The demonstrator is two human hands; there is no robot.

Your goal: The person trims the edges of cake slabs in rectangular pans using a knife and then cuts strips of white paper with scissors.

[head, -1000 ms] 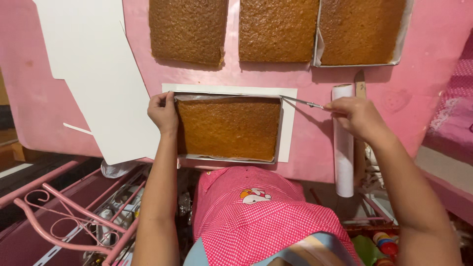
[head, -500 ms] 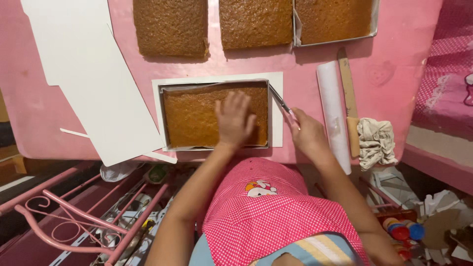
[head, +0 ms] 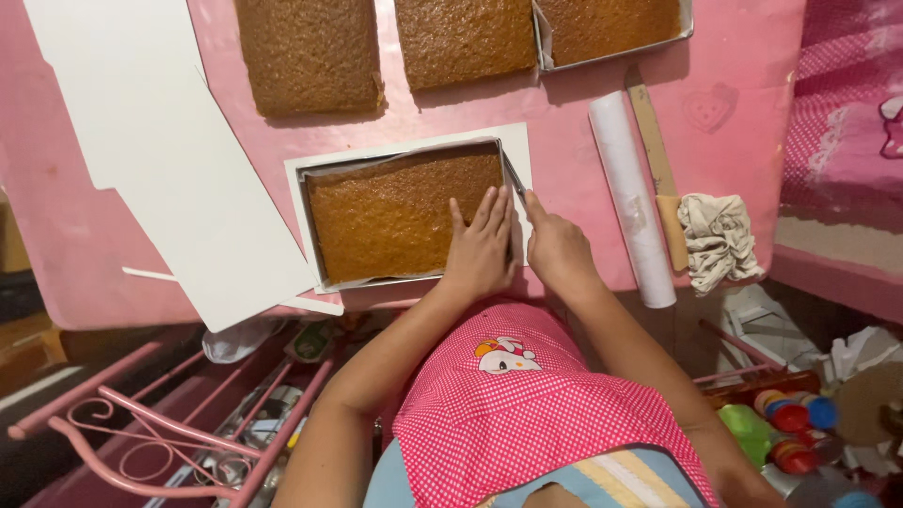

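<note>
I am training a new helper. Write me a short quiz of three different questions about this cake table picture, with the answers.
1. True or false: the left hand lies flat on the cake in the tray.
2. What does the right hand hold? A) a knife B) a spoon C) a cup
3. Fill in: the white paper roll lies to the ____ of the tray.

Key: 1 true; 2 A; 3 right

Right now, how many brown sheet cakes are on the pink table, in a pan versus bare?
Cakes in a pan: 2, under the left hand, top right
Bare cakes: 2
Total: 4
</note>
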